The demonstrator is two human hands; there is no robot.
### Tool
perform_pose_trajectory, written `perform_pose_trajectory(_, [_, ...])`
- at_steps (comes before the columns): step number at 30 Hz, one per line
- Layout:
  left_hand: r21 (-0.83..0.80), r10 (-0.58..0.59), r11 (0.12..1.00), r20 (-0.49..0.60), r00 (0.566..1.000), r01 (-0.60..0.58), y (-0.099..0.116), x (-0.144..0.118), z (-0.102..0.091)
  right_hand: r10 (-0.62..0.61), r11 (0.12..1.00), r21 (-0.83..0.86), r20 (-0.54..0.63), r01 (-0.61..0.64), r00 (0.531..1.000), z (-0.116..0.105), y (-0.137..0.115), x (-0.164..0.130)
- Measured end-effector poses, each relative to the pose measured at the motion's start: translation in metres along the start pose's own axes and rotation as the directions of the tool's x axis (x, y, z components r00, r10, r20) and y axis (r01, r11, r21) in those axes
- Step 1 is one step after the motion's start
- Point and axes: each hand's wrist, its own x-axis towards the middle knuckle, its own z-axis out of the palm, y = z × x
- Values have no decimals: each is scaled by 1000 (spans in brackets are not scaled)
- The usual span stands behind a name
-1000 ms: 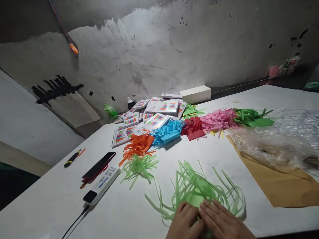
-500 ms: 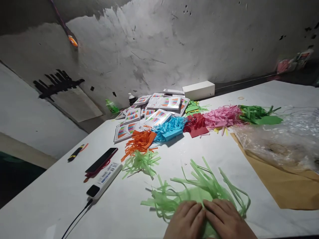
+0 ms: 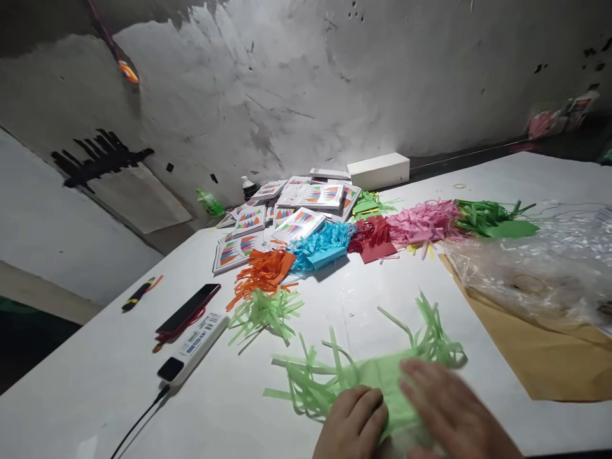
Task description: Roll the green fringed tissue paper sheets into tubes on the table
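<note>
A light green fringed paper piece (image 3: 368, 376) lies flat on the white table (image 3: 268, 433) near its front edge, strips sticking out left and up to the right. My left hand (image 3: 351, 424) presses on its lower left part with fingers curled. My right hand (image 3: 449, 414) lies flat on the paper's right side, fingers spread and blurred by motion.
A smaller green fringe (image 3: 262, 315), orange (image 3: 262, 271), blue (image 3: 322, 245), red (image 3: 373, 239), pink (image 3: 423, 223) and dark green (image 3: 492, 220) fringes form a row behind. Card packs (image 3: 287, 217) and a white box (image 3: 377, 171) sit farther back. A phone (image 3: 189, 308) and a power bank (image 3: 194, 347) lie left; a plastic bag (image 3: 535, 268) on brown paper (image 3: 535, 357) lies right.
My right hand has slid rightward across the green paper, flattening it. The strips that stood up in a loose bunch now lie lower and more spread out.
</note>
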Motion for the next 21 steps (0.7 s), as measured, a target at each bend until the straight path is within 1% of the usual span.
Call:
perform_pose_trajectory(1, [-13, 0, 1000, 0, 1000, 0, 0, 1, -1, -74, 992, 98, -7, 75, 997, 1, -7, 1])
perform_pose_trajectory(2, [-37, 6, 999, 3, 1000, -5, -1, 1, -2, -88, 981, 173, -18, 90, 996, 3, -13, 0])
perform_pose_trajectory(3, [-73, 11, 997, 12, 1000, -10, -3, 1, -4, -49, 973, 226, -29, 55, 998, 5, -18, 0])
perform_pose_trajectory(4, [-120, 9, 993, 33, 999, -5, -5, 0, -6, 15, 964, 267, -37, -4, 999, 6, -20, -1])
perform_pose_trajectory(5, [-173, -10, 985, 58, 998, 20, -7, -2, -8, 67, 951, 303, -28, -55, 997, 7, -21, -2])
perform_pose_trajectory(7, [-256, -104, 958, 107, 989, 128, -11, -5, -12, 145, 921, 359, 40, -150, 989, 7, -20, -3])
perform_pose_trajectory(8, [-261, -169, 944, 146, 975, 202, -13, -6, -14, 194, 905, 369, 88, -213, 977, 7, -18, -2])
perform_pose_trajectory(10, [-180, -304, 919, 239, 922, 350, -15, -7, -15, 287, 887, 321, 177, -331, 941, 10, -17, 1])
perform_pose_trajectory(12, [-42, -410, 894, 322, 853, 446, -16, -4, -13, 361, 886, 223, 217, -406, 907, 19, -18, 6])
perform_pose_trajectory(14, [71, -484, 867, 353, 800, 493, -15, 2, -10, 395, 892, 134, 230, -431, 889, 30, -21, 10])
perform_pose_trajectory(17, [186, -576, 816, 339, 744, 547, -13, 10, -2, 432, 890, 46, 236, -454, 871, 42, -20, 13])
perform_pose_trajectory(19, [240, -618, 786, 352, 703, 570, -13, 13, 1, 455, 888, -29, 212, -459, 865, 44, -14, 12])
perform_pose_trajectory(21, [267, -628, 777, 390, 673, 570, -14, 15, 2, 491, 871, -115, 164, -478, 856, 41, -5, 7])
